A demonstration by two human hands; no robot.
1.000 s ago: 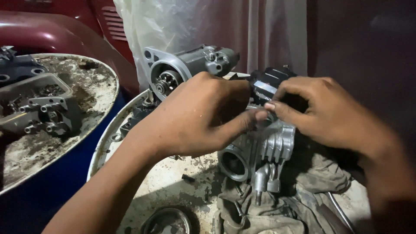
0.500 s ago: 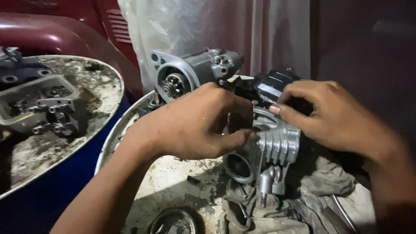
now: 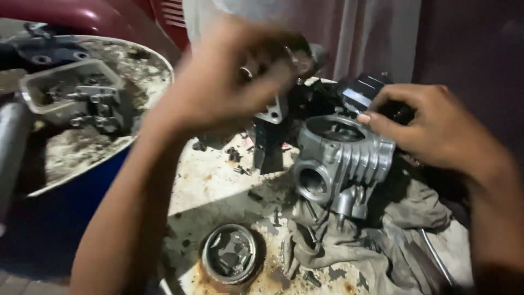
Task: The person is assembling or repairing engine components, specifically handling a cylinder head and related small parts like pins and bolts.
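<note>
Now the left hand (image 3: pixel 229 82) has lifted, blurred, grip unclear, while the right hand (image 3: pixel 431 128) still clasps the finned cylinder head (image 3: pixel 341 158).

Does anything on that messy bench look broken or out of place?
The round metal cup near the front edge holds jagged broken-looking pieces, with rust stains around it. Small bolts lie scattered loose beside the finned engine part.
</note>
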